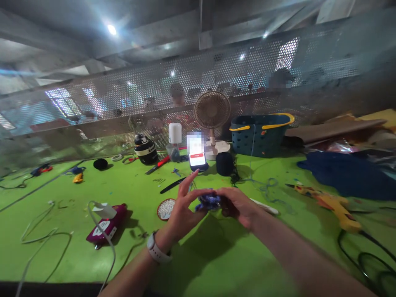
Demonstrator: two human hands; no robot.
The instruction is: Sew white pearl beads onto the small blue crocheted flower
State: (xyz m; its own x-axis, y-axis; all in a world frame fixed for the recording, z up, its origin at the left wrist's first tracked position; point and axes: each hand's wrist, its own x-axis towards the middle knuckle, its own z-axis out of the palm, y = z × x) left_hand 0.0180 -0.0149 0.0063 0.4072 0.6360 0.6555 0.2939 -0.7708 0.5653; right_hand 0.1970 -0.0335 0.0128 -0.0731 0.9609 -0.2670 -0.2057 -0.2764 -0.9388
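Note:
A small, fuzzy blue-purple piece, apparently yarn work, is held up over the green table between both hands. My left hand pinches its left side, with one finger raised away from it. My right hand has its fingers closed on the right side, and those fingertips are partly hidden. Just left of my left hand sits a round red-rimmed dish of white beads. Beyond the hands, a lit phone stands propped upright, and a ball of dark yarn lies to its right.
A yellow glue gun and dark blue cloth lie to the right. Behind stand a fan, a dark green basket and a black bottle. A purple power strip with a white cable lies left on the green table.

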